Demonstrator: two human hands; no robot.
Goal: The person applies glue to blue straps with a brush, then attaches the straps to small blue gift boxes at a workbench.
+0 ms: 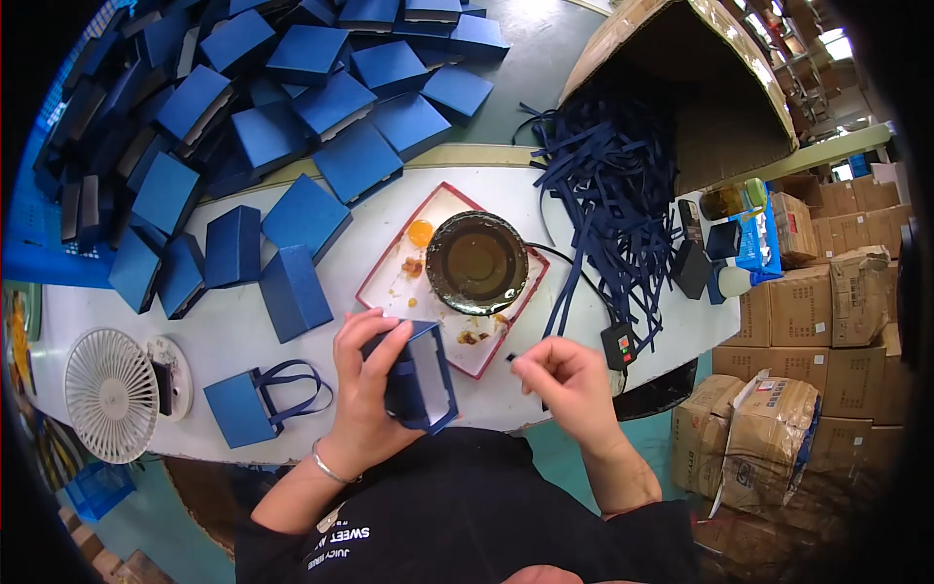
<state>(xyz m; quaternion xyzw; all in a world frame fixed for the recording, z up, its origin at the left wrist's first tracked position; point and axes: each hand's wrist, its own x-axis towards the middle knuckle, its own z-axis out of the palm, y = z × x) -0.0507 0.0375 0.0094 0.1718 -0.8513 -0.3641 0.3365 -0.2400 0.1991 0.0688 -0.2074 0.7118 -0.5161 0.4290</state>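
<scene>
My left hand grips a small blue box, its open side turned to the right. To the right, my right hand pinches the dark end of a ribbon between thumb and finger. Beyond both hands, a round pot of brownish liquid stands on a stained white tray with a red rim. A pile of dark blue ribbons spills over the table behind my right hand. A blue bag with ribbon handles lies left of my left hand.
Many blue boxes are heaped at the upper left. A white fan stands at the left edge. A cardboard box lies behind the ribbons. A corded switch rests at the right edge, near bottles.
</scene>
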